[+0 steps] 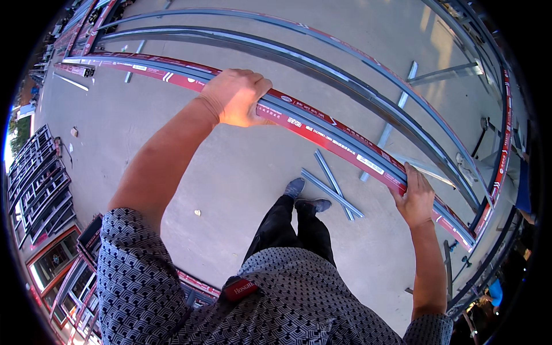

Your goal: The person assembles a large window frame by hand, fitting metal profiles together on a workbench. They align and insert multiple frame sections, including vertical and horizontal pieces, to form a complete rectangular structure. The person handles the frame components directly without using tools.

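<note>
Both hands are on a long grey metal profile (333, 133) with red printed protective film, the near side of a large rectangular frame. My left hand (234, 96) is closed over it left of the middle, knuckles up. Closer to its right end, my right hand (415, 196) wraps round the same profile with the thumb on the near face. The fingertips on the far side are hidden. Beyond it run a dark-edged bar (253, 43) and a thinner blue-grey bar (368, 58). A red-filmed end bar (505, 135) closes the frame at the right.
Two short metal bars (329, 183) lie crossed on the floor by my shoes. Stacked metal frames (40, 184) stand at the left, with a brown-framed window unit (54, 260) below them. Pale metal strips (407, 86) lie under the frame. Another person's blue clothing (523, 187) shows at the right.
</note>
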